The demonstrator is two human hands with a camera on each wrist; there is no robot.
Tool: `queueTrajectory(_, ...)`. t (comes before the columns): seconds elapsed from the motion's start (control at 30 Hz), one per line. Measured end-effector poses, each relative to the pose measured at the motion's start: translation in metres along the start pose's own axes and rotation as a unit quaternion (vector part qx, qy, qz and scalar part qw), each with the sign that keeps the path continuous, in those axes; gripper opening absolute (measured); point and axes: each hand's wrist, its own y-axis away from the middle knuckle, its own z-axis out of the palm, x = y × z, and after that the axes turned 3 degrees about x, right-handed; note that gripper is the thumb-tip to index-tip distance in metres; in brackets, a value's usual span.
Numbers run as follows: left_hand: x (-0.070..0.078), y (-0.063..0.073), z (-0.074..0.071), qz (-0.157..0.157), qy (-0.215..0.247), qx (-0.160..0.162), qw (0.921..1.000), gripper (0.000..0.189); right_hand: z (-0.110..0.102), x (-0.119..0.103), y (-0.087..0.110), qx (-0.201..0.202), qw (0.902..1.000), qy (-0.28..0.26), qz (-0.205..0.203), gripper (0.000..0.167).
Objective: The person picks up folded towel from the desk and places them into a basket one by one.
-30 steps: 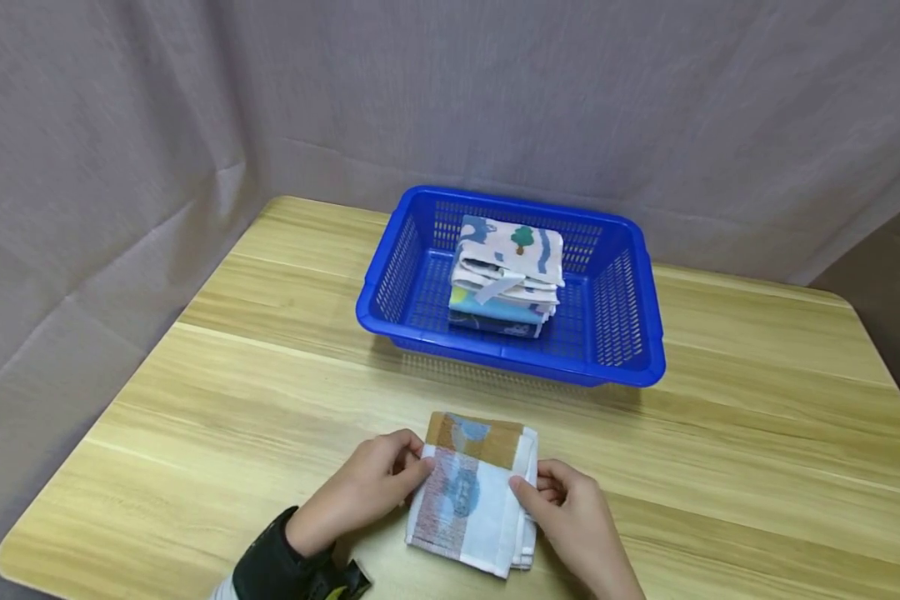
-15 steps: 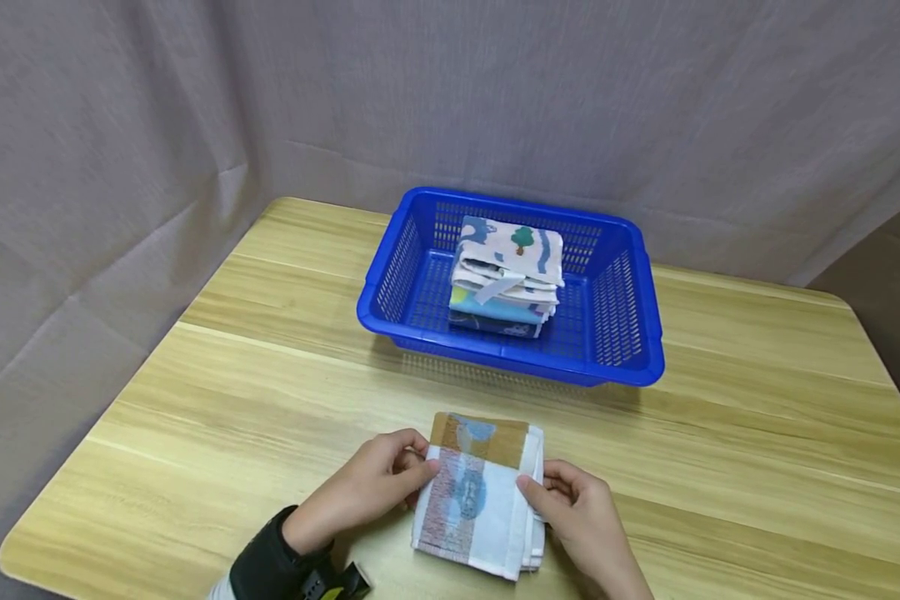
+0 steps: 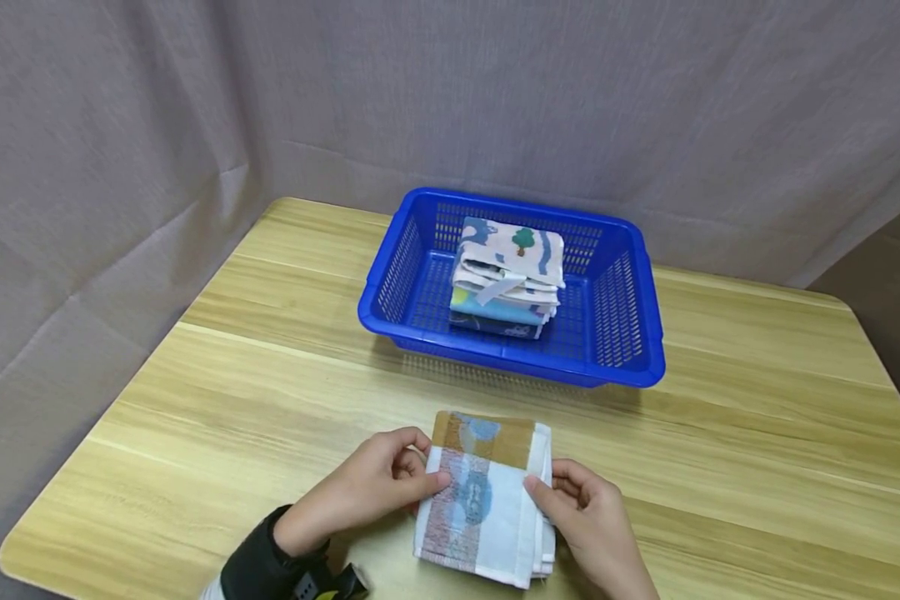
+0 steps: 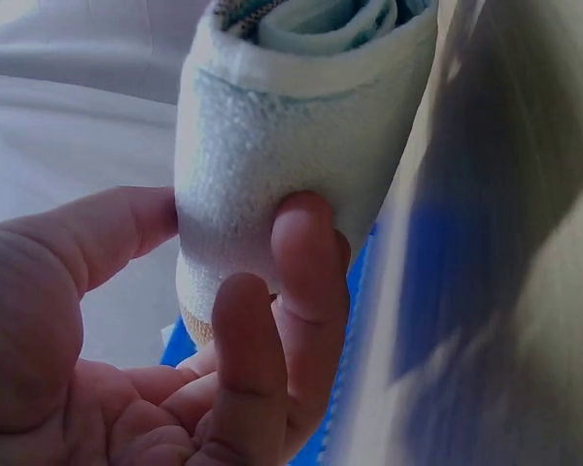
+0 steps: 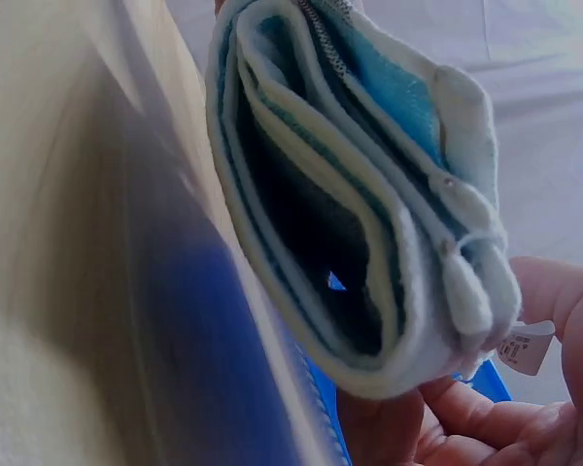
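Note:
A folded towel (image 3: 487,500), white with a brown band and blue patches, is between both hands near the table's front. My left hand (image 3: 390,475) pinches its left edge, thumb on top and fingers beneath. On the opposite edge, my right hand (image 3: 588,517) pinches the layered side with its thumb over the face. The left wrist view shows the smooth rounded fold of the towel (image 4: 262,155) between thumb and fingers. Several folded layers of the towel (image 5: 408,272) show end-on in the right wrist view, with a small white tag (image 5: 528,347) by the right hand.
Behind the hands stands a blue plastic basket (image 3: 510,358) on the wooden table (image 3: 255,400). Inside it lies a stack of folded towels (image 3: 510,258), the top one printed with a green tree. A grey curtain (image 3: 495,92) hangs along the table's back edge.
The folded towel and both hands have shifted slightly to the right. The left thumb reaches a little farther over the towel's face. The basket and its stack are unchanged.

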Motion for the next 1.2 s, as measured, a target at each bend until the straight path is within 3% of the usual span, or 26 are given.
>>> queueTrajectory(0.33, 0.020, -0.004, -0.008, 0.013, 0.002, -0.007, 0.9999, 0.032, -0.004, -0.012, 0.000, 0.014, 0.9996, 0.001, -0.025, 0.026)
queueTrajectory(0.63, 0.048, -0.010, -0.020, 0.044, -0.026, 0.014, 0.9986, 0.035, -0.011, -0.034, -0.005, 0.024, 0.9959, -0.010, -0.087, 0.023)
queueTrajectory(1.0, 0.065, -0.026, -0.032, 0.084, -0.018, 0.011, 0.9962, 0.028, -0.016, -0.062, -0.018, 0.020, 0.9953, 0.013, -0.094, 0.027)
queueTrajectory(1.2, 0.070, -0.042, -0.041, 0.066, -0.009, 0.021, 0.9975, 0.025, -0.015, -0.075, -0.031, 0.008, 0.9965, 0.002, -0.084, 0.031)
